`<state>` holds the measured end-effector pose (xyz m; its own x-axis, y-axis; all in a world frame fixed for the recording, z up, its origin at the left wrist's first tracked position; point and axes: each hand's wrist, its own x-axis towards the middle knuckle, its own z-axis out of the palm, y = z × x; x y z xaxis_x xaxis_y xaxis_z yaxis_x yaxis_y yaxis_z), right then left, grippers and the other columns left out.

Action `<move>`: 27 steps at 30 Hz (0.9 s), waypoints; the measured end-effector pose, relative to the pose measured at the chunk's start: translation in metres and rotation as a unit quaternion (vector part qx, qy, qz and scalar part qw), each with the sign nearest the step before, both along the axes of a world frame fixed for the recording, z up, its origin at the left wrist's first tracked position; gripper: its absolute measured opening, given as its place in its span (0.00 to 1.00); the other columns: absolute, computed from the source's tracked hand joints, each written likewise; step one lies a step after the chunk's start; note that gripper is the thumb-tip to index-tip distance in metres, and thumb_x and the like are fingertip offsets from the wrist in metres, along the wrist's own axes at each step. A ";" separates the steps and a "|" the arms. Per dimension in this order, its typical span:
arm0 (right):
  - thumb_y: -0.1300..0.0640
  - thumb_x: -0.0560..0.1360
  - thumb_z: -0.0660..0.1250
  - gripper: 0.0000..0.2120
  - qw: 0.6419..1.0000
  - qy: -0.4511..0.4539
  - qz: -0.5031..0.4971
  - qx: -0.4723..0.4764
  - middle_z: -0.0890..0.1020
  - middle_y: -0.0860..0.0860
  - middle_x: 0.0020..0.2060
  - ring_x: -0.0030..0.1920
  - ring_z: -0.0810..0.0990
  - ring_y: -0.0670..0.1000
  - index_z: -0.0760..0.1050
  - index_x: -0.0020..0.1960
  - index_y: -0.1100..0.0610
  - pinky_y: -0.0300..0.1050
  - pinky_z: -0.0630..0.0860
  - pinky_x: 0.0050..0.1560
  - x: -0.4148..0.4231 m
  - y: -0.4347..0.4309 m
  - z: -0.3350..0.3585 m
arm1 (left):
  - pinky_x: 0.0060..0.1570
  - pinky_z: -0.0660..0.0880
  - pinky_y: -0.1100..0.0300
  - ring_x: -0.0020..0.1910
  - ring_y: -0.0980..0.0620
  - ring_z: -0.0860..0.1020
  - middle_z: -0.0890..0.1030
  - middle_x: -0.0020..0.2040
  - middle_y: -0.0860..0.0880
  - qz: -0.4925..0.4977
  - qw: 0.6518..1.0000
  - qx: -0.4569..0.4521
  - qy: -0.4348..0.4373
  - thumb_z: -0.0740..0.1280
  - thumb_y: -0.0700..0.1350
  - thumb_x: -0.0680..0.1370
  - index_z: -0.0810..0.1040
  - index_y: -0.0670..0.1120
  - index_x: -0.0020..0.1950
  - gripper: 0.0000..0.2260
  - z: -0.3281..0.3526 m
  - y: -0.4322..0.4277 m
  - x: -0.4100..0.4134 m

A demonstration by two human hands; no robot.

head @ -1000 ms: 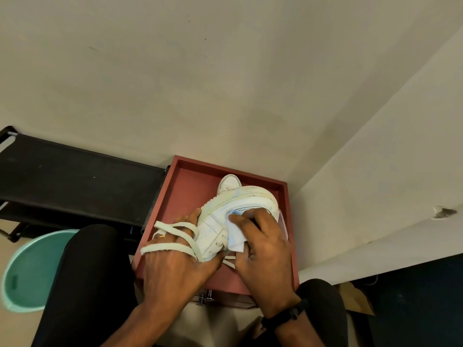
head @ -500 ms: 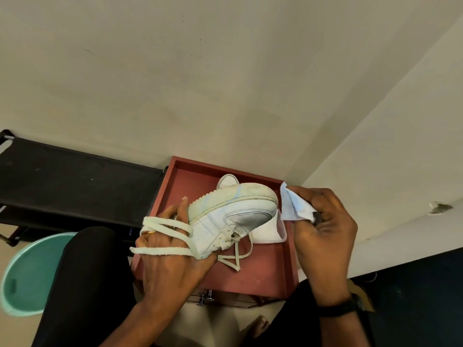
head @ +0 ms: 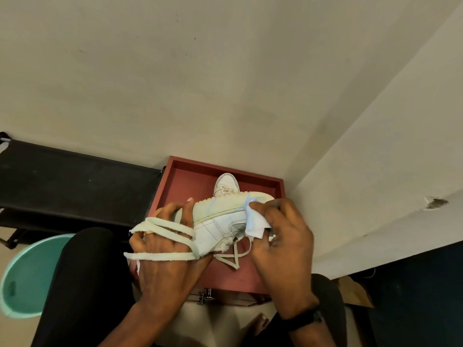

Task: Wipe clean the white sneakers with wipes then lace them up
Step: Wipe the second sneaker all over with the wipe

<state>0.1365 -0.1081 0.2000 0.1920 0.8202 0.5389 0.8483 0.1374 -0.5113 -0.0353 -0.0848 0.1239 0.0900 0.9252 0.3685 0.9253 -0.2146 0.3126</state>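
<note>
Layout: sneaker [head: 215, 221] above tray [head: 250, 279].
The second sneaker [head: 226, 183] lies in the tray behind it; bench [head: 75, 184] left of tray, basin [head: 27, 276] before bench.

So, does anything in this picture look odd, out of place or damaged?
Two things. The shoelace is looped around the left hand, which holds the sneaker, instead of being laced. On the wall at right, a chipped patch shows dark damage.

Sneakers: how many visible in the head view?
2. The first sneaker is gripped by the left hand above the red tray, with the right hand pressing a wipe on it. The second sneaker sits in the tray behind it, mostly hidden.
</note>
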 end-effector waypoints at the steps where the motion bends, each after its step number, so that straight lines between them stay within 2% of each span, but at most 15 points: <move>1: 0.70 0.66 0.68 0.20 1.000 -0.017 0.004 -0.005 0.77 0.46 0.46 0.47 0.78 0.48 0.83 0.54 0.54 0.47 0.79 0.47 -0.005 -0.001 -0.001 | 0.47 0.70 0.40 0.56 0.33 0.75 0.77 0.62 0.38 0.006 1.000 -0.009 0.008 0.74 0.64 0.66 0.74 0.43 0.71 0.40 0.001 0.000 0.001; 3: 0.69 0.65 0.68 0.20 0.999 -0.023 0.030 -0.023 0.77 0.46 0.46 0.47 0.77 0.45 0.84 0.54 0.55 0.33 0.75 0.47 -0.015 -0.003 -0.003 | 0.48 0.71 0.39 0.56 0.33 0.75 0.77 0.61 0.39 0.013 0.999 -0.032 0.010 0.80 0.63 0.62 0.75 0.44 0.71 0.43 0.001 0.001 0.001; 5: 0.69 0.65 0.68 0.21 0.997 -0.019 0.058 -0.050 0.78 0.46 0.46 0.48 0.76 0.43 0.84 0.55 0.55 0.25 0.70 0.48 -0.020 -0.006 -0.003 | 0.49 0.70 0.39 0.57 0.34 0.74 0.77 0.62 0.40 0.009 0.999 -0.034 0.007 0.80 0.63 0.62 0.73 0.45 0.71 0.43 -0.002 0.003 0.000; 6: 0.69 0.65 0.68 0.21 0.996 -0.014 0.063 -0.053 0.78 0.45 0.46 0.48 0.76 0.43 0.84 0.55 0.54 0.25 0.71 0.49 -0.019 -0.008 -0.002 | 0.50 0.69 0.39 0.57 0.35 0.73 0.76 0.62 0.40 0.007 1.000 -0.025 0.000 0.78 0.63 0.63 0.72 0.45 0.72 0.42 -0.001 0.003 0.000; 9: 0.69 0.66 0.68 0.21 0.999 0.024 0.040 -0.021 0.78 0.44 0.47 0.48 0.79 0.46 0.84 0.55 0.54 0.40 0.78 0.47 -0.005 -0.010 0.007 | 0.49 0.70 0.40 0.59 0.37 0.70 0.75 0.64 0.41 0.019 1.000 -0.015 -0.002 0.76 0.65 0.63 0.71 0.46 0.73 0.43 0.001 0.005 -0.002; 11: 0.67 0.68 0.69 0.17 0.999 0.036 0.013 0.012 0.79 0.46 0.46 0.47 0.79 0.45 0.84 0.54 0.54 0.35 0.76 0.44 0.008 -0.008 0.016 | 0.49 0.70 0.39 0.60 0.38 0.69 0.75 0.65 0.41 0.026 0.999 -0.024 0.003 0.79 0.64 0.62 0.71 0.46 0.74 0.45 0.001 0.006 -0.004; 13: 0.63 0.70 0.68 0.14 0.999 0.039 -0.013 0.022 0.79 0.47 0.45 0.46 0.79 0.45 0.85 0.54 0.55 0.32 0.74 0.43 0.017 -0.004 0.019 | 0.50 0.68 0.39 0.61 0.37 0.70 0.74 0.66 0.41 0.021 0.999 -0.030 0.003 0.76 0.65 0.64 0.70 0.46 0.75 0.44 -0.001 0.005 -0.004; 15: 0.64 0.70 0.69 0.14 0.999 0.033 -0.023 0.009 0.79 0.47 0.45 0.45 0.78 0.45 0.84 0.54 0.55 0.36 0.76 0.43 0.019 0.000 0.013 | 0.49 0.68 0.40 0.60 0.34 0.73 0.74 0.65 0.40 0.016 1.000 -0.025 -0.005 0.72 0.66 0.65 0.71 0.46 0.74 0.42 -0.001 0.004 -0.003; 17: 0.69 0.69 0.72 0.17 1.000 0.013 -0.025 -0.011 0.78 0.46 0.45 0.45 0.78 0.46 0.84 0.54 0.55 0.42 0.78 0.42 0.016 0.001 0.002 | 0.48 0.70 0.39 0.57 0.33 0.74 0.76 0.63 0.38 0.018 1.000 -0.018 0.004 0.77 0.63 0.64 0.73 0.44 0.72 0.42 0.002 0.003 -0.001; 19: 0.72 0.66 0.73 0.21 0.999 -0.014 -0.017 -0.024 0.77 0.46 0.46 0.46 0.78 0.48 0.83 0.55 0.55 0.47 0.80 0.42 0.009 0.000 -0.006 | 0.48 0.70 0.39 0.57 0.33 0.74 0.76 0.63 0.38 0.019 0.999 -0.015 0.022 0.76 0.63 0.65 0.73 0.44 0.72 0.40 0.004 0.003 0.000; 22: 0.71 0.64 0.70 0.21 0.999 -0.048 0.006 -0.017 0.77 0.47 0.47 0.48 0.78 0.48 0.83 0.55 0.56 0.40 0.79 0.44 -0.009 -0.005 -0.009 | 0.50 0.68 0.39 0.59 0.34 0.73 0.74 0.64 0.40 0.005 0.999 -0.025 0.032 0.67 0.65 0.67 0.70 0.46 0.73 0.39 0.004 0.002 0.000; 24: 0.67 0.65 0.66 0.20 0.997 -0.075 0.023 -0.026 0.78 0.48 0.47 0.48 0.76 0.45 0.83 0.54 0.56 0.33 0.76 0.46 -0.021 -0.009 -0.008 | 0.51 0.67 0.40 0.59 0.34 0.73 0.75 0.64 0.40 0.002 0.999 -0.040 0.034 0.68 0.64 0.66 0.72 0.45 0.72 0.39 0.001 0.002 0.000; 27: 0.64 0.68 0.60 0.20 0.994 -0.074 0.058 -0.046 0.79 0.48 0.47 0.48 0.78 0.47 0.83 0.54 0.55 0.38 0.80 0.46 -0.031 -0.010 -0.007 | 0.51 0.69 0.40 0.57 0.33 0.75 0.77 0.61 0.39 0.005 0.998 -0.050 0.029 0.68 0.66 0.67 0.75 0.44 0.69 0.37 -0.003 0.003 0.002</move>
<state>0.1055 -0.1179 0.1927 0.0170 0.8797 0.4752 0.8959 0.1977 -0.3979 -0.0337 -0.0821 0.1214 0.0990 0.9581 0.2688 0.9448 -0.1753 0.2769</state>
